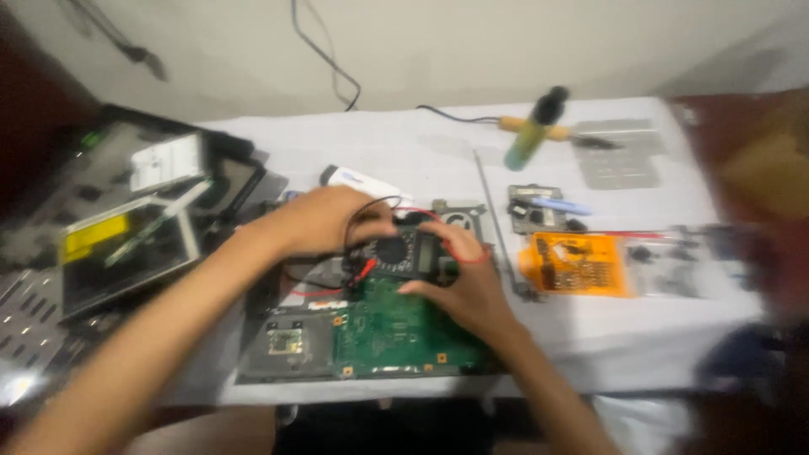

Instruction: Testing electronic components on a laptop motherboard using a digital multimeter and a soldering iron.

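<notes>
Both hands working the dark multimeter, which is sitting on the far edge of the green circuit board. Right hand is bracing its near-right side, fingers curled on it. Left hand is closing over its far-left, by the red and black leads. Advice: keep the meter steady and its leads clear of the board. Orange parts box is lying right of the meter, 1 green bottle beyond.
</notes>
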